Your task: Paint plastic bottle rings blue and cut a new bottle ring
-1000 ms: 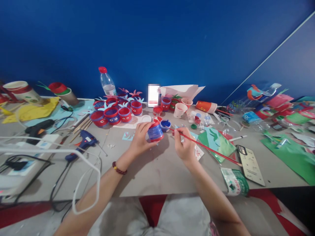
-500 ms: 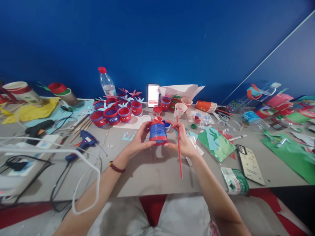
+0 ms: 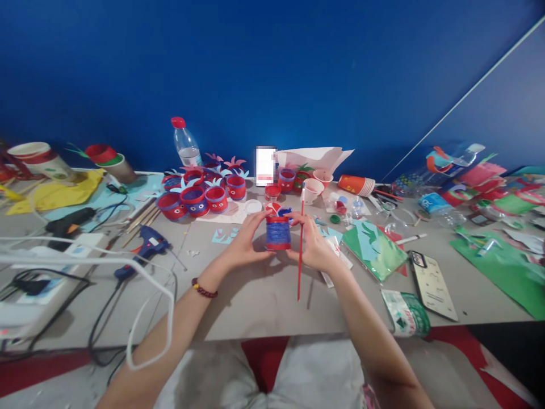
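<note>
Between my hands, above the grey table, is a small cup (image 3: 278, 233) painted blue around the middle with red bands at top and bottom. My left hand (image 3: 247, 238) grips its left side with fingers and thumb. On the right side, my right hand (image 3: 313, 244) holds the cup and also a thin red paintbrush (image 3: 300, 267), which hangs down with its bristle end up. Just behind the cup are a pot of red paint (image 3: 272, 209) and a pot of blue paint (image 3: 284, 213), partly hidden.
Several painted cups with paper leaves (image 3: 195, 200) stand behind on the left. A glue gun (image 3: 149, 244) and cables lie left. On the right are a green packet (image 3: 374, 253), a phone (image 3: 433, 286) and green paper (image 3: 502, 267).
The cup has shifted slightly right and now looks more upright, its underside turned from view. My right hand and the brush have moved a little left.
</note>
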